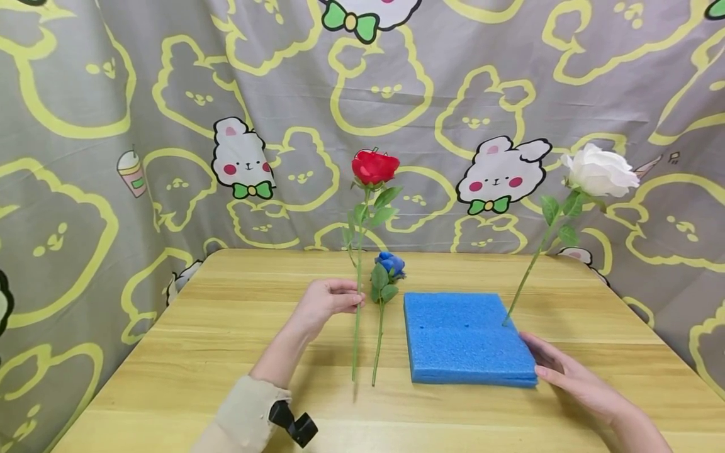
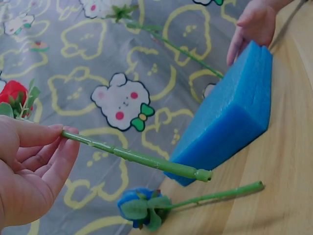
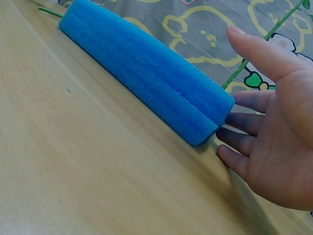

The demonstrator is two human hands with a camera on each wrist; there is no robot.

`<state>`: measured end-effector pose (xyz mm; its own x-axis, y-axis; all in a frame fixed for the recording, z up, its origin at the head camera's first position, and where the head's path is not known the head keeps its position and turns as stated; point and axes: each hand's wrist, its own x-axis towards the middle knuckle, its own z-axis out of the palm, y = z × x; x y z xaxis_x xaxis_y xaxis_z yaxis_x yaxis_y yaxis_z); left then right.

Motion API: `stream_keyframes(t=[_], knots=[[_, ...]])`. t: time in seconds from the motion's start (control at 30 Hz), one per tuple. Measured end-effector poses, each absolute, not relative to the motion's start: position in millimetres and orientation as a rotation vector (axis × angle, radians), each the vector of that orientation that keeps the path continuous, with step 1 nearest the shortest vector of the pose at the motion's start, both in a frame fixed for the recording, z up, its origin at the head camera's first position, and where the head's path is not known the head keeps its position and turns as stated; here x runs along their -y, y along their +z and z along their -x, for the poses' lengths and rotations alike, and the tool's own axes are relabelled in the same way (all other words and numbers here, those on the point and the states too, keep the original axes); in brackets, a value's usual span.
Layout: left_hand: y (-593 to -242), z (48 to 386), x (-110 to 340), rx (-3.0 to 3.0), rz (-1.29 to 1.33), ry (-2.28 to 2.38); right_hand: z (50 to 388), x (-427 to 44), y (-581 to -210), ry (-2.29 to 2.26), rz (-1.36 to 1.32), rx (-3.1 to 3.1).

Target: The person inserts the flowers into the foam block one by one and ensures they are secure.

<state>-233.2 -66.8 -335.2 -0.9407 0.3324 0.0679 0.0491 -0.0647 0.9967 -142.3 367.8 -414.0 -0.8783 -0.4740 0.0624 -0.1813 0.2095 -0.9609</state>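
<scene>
My left hand (image 1: 334,302) pinches the green stem of an artificial red rose (image 1: 376,167) between thumb and fingertips. The rose is upright, its lower stem end hanging above the table. Just right of it, a blue rose (image 1: 391,265) lies on the table. A square blue foam block (image 1: 464,340) rests farther right, with a white rose (image 1: 601,171) stuck in its right side and leaning right. Beside the block's right edge is my right hand (image 1: 578,377), its fingers (image 3: 242,126) extended against or close to that edge and its thumb raised.
The wooden table (image 1: 215,352) reaches back to a grey curtain (image 1: 306,75) printed with cartoon animals, which also hangs along the sides. A black mount (image 1: 294,425) sits on my left wrist over the sleeve (image 1: 243,409).
</scene>
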Motion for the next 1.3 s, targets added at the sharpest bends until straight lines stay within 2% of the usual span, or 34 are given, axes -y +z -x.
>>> stream_keyframes(t=[1.0,1.3], knots=[[-299,231,19,-2.155,-0.632,2.005,141,-367,-415,-1.721,0.611,-2.278],[-293,240,-6,-2.144,-0.699,2.069,140,-367,-414,-1.716,0.594,-2.278]])
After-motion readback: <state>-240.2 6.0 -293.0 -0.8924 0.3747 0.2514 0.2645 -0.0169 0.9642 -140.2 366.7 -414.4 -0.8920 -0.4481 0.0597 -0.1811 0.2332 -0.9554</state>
